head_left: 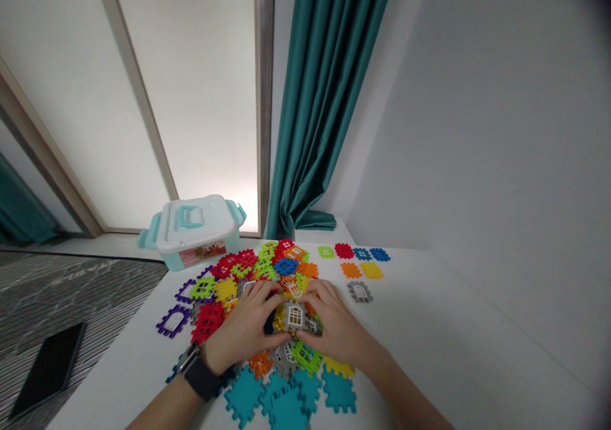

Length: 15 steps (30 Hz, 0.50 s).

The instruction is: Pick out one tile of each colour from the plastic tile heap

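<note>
Turquoise tiles nearest, on worktop. Left hand, right hand meet amid tile heap; fingers half-curled, thumbs opposed, pinching gray window tile from both sides, seemingly for steadiness.

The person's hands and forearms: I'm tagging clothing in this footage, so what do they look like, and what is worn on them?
Both the left hand and right hand are ungloved, and no sleeve shows on either forearm. The left wrist wears a dark smartwatch with a squarish, silvery-edged case and a wide, smooth black band. The right wrist shows nothing worn.
</note>
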Available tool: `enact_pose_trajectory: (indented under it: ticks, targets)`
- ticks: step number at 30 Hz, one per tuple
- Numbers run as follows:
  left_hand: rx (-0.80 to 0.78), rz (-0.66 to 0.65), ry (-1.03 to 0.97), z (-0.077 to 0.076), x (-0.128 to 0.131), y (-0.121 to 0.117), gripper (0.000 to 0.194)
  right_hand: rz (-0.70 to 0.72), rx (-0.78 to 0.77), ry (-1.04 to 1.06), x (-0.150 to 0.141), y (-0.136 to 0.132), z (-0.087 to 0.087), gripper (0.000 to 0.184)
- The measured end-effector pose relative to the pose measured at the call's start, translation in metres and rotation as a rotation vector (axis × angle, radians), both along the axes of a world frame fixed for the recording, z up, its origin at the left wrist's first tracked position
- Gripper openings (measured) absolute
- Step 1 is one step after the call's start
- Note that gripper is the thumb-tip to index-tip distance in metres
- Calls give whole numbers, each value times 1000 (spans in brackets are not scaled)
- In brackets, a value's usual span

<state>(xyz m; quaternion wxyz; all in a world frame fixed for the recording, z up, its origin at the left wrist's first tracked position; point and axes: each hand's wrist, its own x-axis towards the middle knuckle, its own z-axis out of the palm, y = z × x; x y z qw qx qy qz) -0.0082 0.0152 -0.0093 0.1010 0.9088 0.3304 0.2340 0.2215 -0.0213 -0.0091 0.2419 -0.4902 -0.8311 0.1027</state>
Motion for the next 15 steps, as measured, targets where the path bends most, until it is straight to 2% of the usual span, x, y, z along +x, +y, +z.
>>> enact_pose_trajectory:
  ticks: [8, 15]
  targets:
    - [113, 2, -184, -7, -6, 6, 48, 26, 192, 85, -1, -3, 0, 50]
    - [98, 42, -282, -14, -6, 7, 47, 55, 228, 114, -1, -4, 3, 42]
